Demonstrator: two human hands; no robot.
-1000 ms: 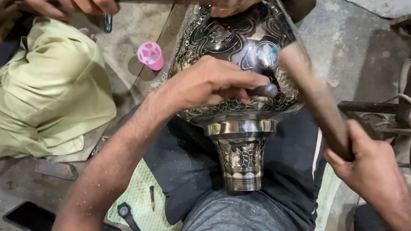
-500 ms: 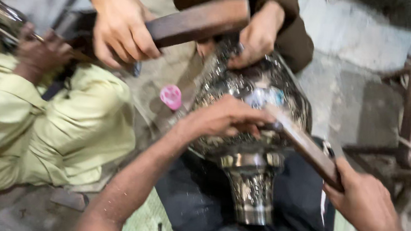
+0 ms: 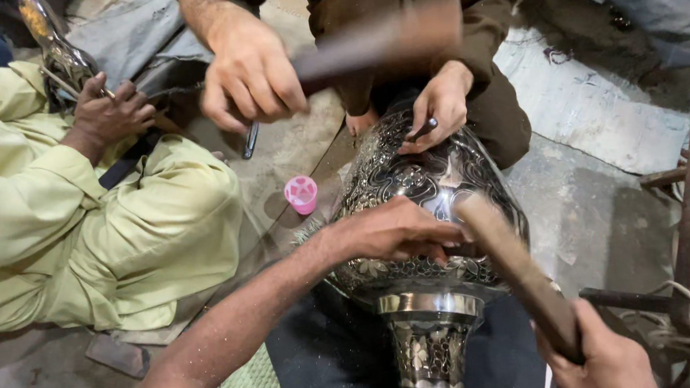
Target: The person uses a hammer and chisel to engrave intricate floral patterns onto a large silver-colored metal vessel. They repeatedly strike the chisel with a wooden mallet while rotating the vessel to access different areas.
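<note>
Metalwork fills the middle of the view: a large engraved metal vase (image 3: 428, 193) lies tipped across the wearer's lap, its long axis running from the round dark-patterned body farther off down to the flared silver foot (image 3: 429, 355), which points toward the wearer. The far end of the vase reaches toward a second person in brown clothing kneeling opposite.

The left hand (image 3: 396, 232) lies curled on the near side of the vase's body, fingers bent together around something small pressed against the surface; what it pinches is too hidden to name. The right hand (image 3: 611, 384), just right of the foot, is clamped in a fist around a wooden mallet (image 3: 513, 271). The mallet's length slants up and leftward from that fist, and its blurred head sits just right of the left hand's fingertips, over the vase's shoulder.

Beyond the vase, the opposite person's one hand (image 3: 444, 103) rests on the vase's far side holding a thin tool, while the other hand (image 3: 251, 73) grips a second wooden mallet (image 3: 375, 43), blurred, above the vase's far end. Left of the vase a small pink cap (image 3: 302, 193) sits on the concrete floor (image 3: 585, 207), and farther left a third person in pale yellow-green clothing (image 3: 67, 228) holds another shiny metal piece (image 3: 50, 47).
</note>
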